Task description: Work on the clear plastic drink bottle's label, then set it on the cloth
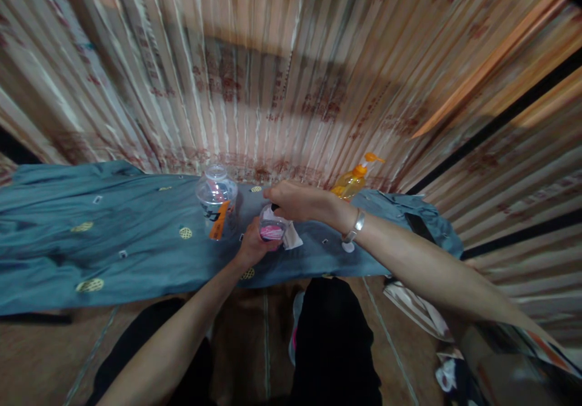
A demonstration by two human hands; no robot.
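Note:
My left hand (255, 243) is wrapped round a small clear cup (273, 227) with something pink in the bottom. Over the cup's rim, my right hand (291, 200) is closed on a small dark object (274, 207), mostly hidden by the fingers, so its kind does not show. A crumpled white tissue or paper (293, 238) lies against the cup's right side. To the left stands an open clear plastic bottle (217, 203) with an orange and black label. Behind my right wrist is a pump bottle (350, 183) of yellow liquid with an orange pump top.
A teal cloth with yellow prints (150, 242) covers the narrow table. A dark flat object (419, 227) and a small white round piece (348, 247) lie on the right. A striped curtain (254, 91) hangs close behind. A blurred box (513, 363) is at lower right.

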